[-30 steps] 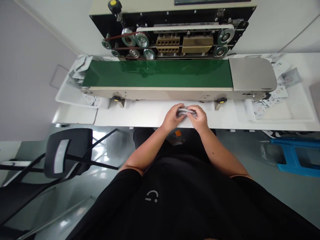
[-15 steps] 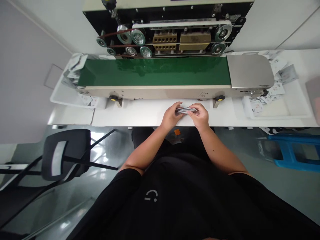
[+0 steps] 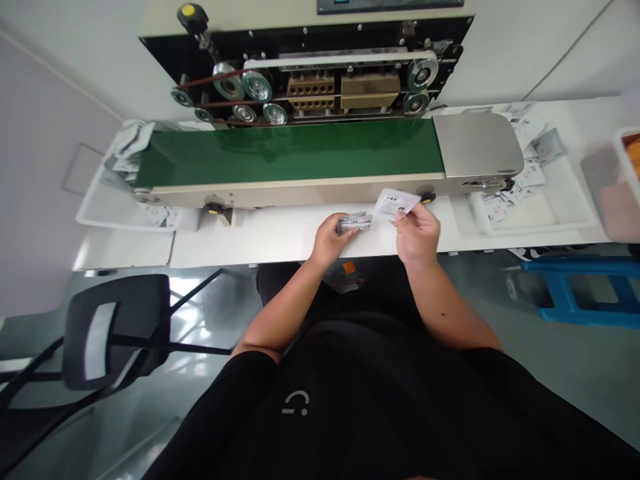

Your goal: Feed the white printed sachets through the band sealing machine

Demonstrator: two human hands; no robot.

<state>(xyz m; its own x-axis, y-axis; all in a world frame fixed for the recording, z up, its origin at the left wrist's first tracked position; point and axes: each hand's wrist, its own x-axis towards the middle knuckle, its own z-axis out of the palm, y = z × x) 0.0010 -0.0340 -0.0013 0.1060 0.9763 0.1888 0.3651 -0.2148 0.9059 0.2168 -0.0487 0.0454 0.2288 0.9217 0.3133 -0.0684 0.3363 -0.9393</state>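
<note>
The left hand (image 3: 330, 241) grips a thin stack of foil sachets (image 3: 355, 223) just behind the counter's (image 3: 280, 243) front edge, the right hand (image 3: 417, 233) pinches one white sachet (image 3: 395, 203) separately, and more loose sachets (image 3: 515, 195) lie in the tray (image 3: 563, 220) beyond the band sealer's (image 3: 285, 150) right end.

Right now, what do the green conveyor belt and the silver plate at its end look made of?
The green conveyor belt looks like coated rubber or PVC, going by its glossy reflections. The silver plate looks like brushed stainless steel, with a metallic sheen.
</note>
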